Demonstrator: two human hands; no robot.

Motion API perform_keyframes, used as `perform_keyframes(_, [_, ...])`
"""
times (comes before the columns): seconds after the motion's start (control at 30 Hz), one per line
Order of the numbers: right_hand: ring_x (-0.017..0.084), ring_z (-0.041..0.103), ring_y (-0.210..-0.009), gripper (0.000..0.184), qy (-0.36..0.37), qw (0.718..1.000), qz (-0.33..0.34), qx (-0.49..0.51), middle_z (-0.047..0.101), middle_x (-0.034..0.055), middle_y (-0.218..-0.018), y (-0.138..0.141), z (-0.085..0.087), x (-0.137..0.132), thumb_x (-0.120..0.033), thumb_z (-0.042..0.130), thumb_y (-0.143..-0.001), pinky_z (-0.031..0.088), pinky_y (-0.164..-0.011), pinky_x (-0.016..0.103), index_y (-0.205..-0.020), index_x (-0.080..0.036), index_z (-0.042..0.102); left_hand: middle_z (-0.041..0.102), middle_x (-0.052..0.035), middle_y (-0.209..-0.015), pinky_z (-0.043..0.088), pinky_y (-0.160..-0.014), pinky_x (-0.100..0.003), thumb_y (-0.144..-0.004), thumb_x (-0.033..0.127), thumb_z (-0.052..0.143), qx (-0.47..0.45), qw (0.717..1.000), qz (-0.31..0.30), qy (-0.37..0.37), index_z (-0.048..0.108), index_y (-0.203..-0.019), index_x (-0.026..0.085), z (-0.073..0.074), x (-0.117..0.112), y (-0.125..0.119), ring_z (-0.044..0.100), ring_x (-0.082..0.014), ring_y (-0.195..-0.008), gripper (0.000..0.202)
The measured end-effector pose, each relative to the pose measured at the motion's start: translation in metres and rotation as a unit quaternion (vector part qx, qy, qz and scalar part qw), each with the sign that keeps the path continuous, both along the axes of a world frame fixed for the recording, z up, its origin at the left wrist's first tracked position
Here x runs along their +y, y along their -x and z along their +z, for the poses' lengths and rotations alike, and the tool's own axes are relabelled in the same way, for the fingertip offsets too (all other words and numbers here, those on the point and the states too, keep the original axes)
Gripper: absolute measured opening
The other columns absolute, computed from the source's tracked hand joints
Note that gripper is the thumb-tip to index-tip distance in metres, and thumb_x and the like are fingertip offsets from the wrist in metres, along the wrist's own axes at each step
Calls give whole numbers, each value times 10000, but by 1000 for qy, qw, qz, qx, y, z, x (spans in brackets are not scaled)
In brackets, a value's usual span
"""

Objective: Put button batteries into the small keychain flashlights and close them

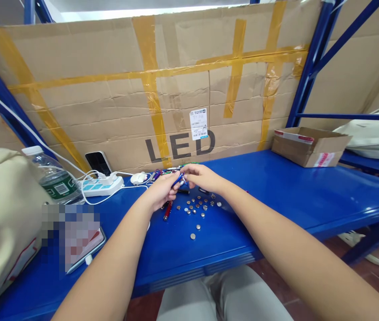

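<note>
My left hand (163, 191) is closed around a small blue pen-like light (178, 179), held just above the blue shelf (276, 196). My right hand (200, 175) pinches at the tip of that same blue light, fingers pressed together. Below the hands several small round button cells (200, 206) lie scattered on the shelf. A red pen-like light (168, 210) lies under my left hand. More coloured little lights (162, 172) are heaped behind the hands by the cardboard.
A large taped cardboard sheet marked LED (179, 111) stands at the back. At left are a beige bag (2, 214), a water bottle (53, 177), a white power strip (101, 184) and a phone (97, 162). A small open carton (310, 145) sits at right.
</note>
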State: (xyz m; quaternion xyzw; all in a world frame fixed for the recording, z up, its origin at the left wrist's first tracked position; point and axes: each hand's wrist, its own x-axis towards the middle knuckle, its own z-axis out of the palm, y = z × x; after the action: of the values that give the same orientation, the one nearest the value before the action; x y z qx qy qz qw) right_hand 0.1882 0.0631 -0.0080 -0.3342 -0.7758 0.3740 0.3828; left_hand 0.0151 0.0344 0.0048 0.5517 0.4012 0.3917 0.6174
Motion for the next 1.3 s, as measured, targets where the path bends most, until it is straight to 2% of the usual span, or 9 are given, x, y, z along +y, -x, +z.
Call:
perform_keyframes(0.37, [95,595,-649,350,-35,999,2,15,616,21,-900,5,5,-8,-110,488,-812,509,-659,272,-1152,-156,555,405,65,-524,273,-329,-91,-1010,300,366,-136,983,17,122,457,-736,144,7,1,1,321,-1,-329,328])
perform_keyframes(0.47, [113,590,-700,355,-103,994,-30,-9,639,31,-939,8,4,-9,-154,582,-780,499,-681,278,-1134,-172,580,400,66,-520,274,-334,-93,-1014,303,350,-149,980,33,130,456,-740,144,9,1,1,320,-2,-333,335])
perform_keyframes(0.6, [116,569,-639,147,-109,992,-53,22,645,17,-830,8,3,-7,-292,533,-866,484,-648,278,-933,-179,598,385,73,-520,226,-340,-101,-1007,329,361,-91,991,29,98,486,-814,157,7,-1,-2,285,-10,-334,287])
perform_keyframes(0.73, [137,550,-647,198,-138,984,-115,19,582,-2,-694,5,6,-4,-339,473,-904,446,-628,270,-782,-195,532,404,67,-549,221,-371,-147,-959,431,443,89,995,27,-24,497,-858,191,0,-4,-8,297,-45,-376,266])
perform_keyframes(0.8, [146,539,-674,212,-173,974,-147,-10,560,-4,-669,3,7,-2,-329,454,-914,419,-638,270,-758,-198,513,544,18,-665,357,-457,-198,-901,414,551,226,957,51,-176,536,-901,199,-3,-3,-9,459,-93,-498,216])
perform_keyframes(0.87, [145,526,-668,235,-186,968,-164,-42,548,-7,-654,1,7,0,-318,429,-927,395,-634,267,-731,-201,484,660,-45,-891,471,-659,-280,-856,333,613,337,881,83,-322,578,-983,200,-5,-2,-9,601,-173,-756,187])
perform_keyframes(0.97, [134,521,-616,273,-160,970,-159,-93,546,-14,-630,-1,5,1,-327,407,-944,379,-605,261,-700,-207,434,693,-65,-1070,468,-854,-353,-880,295,562,403,810,101,-413,600,-1039,210,-4,0,-5,624,-240,-988,185])
perform_keyframes(1.13, [114,527,-498,307,-55,986,-109,-110,540,-32,-578,-3,2,0,-353,336,-986,422,-562,257,-729,-211,426,722,-50,-1044,487,-846,-373,-898,333,524,440,787,74,-427,628,-1037,237,-3,2,0,659,-258,-969,199])
perform_keyframes(1.3, [99,527,-474,325,20,995,-87,-31,511,-40,-573,-1,1,1,-359,320,-1001,473,-510,237,-728,-208,414,683,-85,-1203,470,-926,-411,-922,354,484,442,782,81,-431,578,-1251,225,-3,0,-1,633,-284,-1089,366])
